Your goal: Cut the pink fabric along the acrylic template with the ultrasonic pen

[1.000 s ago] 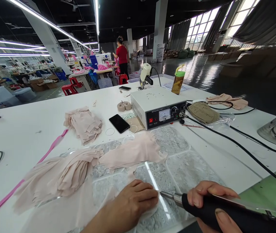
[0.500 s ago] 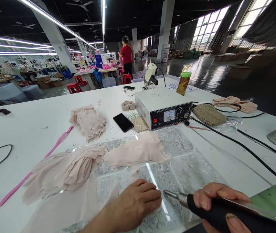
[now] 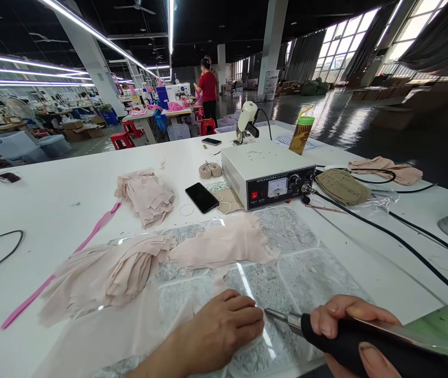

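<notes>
My left hand (image 3: pixel 226 328) lies low in the middle with its fingers curled together, pressing a thin pale pink fabric piece (image 3: pixel 184 316) onto a glossy marbled mat (image 3: pixel 306 273). Fabric under the fingers is mostly hidden. In my right hand (image 3: pixel 350 323) is an ultrasonic handpiece (image 3: pixel 350 336) with a black grip and a narrow metal tip. The tip points left and sits right beside my left fingertips; whether it touches fabric I cannot tell. Ahead lies a flat stack of pale pink pieces (image 3: pixel 227 242), and a fanned stack (image 3: pixel 129 273) lies to its left.
A white control box (image 3: pixel 267 163) stands behind the mat, its black cable (image 3: pixel 397 241) running right. Around it are a phone (image 3: pixel 202 198), a bottle (image 3: pixel 301 135), a card pattern (image 3: pixel 342 186) and another fabric pile (image 3: pixel 145 194). A pink strip (image 3: pixel 62 257) lies left. One person (image 3: pixel 208 86) stands far off.
The whole view has shifted very slightly. The handpiece and its tip have moved a touch left, closer to my left fingers; my left hand stays on the fabric.
</notes>
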`<state>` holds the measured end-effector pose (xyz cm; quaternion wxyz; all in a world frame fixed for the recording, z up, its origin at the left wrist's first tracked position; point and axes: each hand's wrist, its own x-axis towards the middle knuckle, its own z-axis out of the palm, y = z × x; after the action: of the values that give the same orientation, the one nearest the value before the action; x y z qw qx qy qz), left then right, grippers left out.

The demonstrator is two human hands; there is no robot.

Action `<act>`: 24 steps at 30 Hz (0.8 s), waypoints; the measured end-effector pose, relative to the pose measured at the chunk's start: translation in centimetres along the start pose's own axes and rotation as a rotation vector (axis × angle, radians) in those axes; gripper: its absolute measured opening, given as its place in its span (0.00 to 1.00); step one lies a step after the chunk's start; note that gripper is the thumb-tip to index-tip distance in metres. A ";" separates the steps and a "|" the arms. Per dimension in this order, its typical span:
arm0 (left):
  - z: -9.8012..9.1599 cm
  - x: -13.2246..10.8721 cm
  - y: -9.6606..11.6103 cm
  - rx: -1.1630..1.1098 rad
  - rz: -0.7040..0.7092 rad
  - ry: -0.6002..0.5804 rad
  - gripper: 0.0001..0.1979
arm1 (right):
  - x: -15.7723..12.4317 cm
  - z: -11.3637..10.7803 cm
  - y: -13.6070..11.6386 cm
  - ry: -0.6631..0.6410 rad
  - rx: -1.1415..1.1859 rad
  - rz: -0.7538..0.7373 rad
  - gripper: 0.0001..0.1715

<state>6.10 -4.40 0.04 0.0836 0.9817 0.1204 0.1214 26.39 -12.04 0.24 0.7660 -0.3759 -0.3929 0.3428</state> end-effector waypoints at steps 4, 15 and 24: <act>-0.1 0.0 0.0 -0.005 0.003 -0.003 0.09 | 0.1 0.3 0.0 -0.008 -0.016 0.008 0.03; 0.0 0.0 0.1 -0.004 -0.003 0.002 0.10 | 0.5 0.3 -0.3 0.000 -0.016 -0.019 0.05; 0.0 0.0 0.1 0.000 -0.004 0.000 0.10 | 0.0 0.2 -0.4 0.017 0.023 0.051 0.05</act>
<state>6.15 -4.50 0.08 0.0837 0.9815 0.1223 0.1213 26.34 -12.17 0.68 0.7646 -0.3797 -0.3727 0.3638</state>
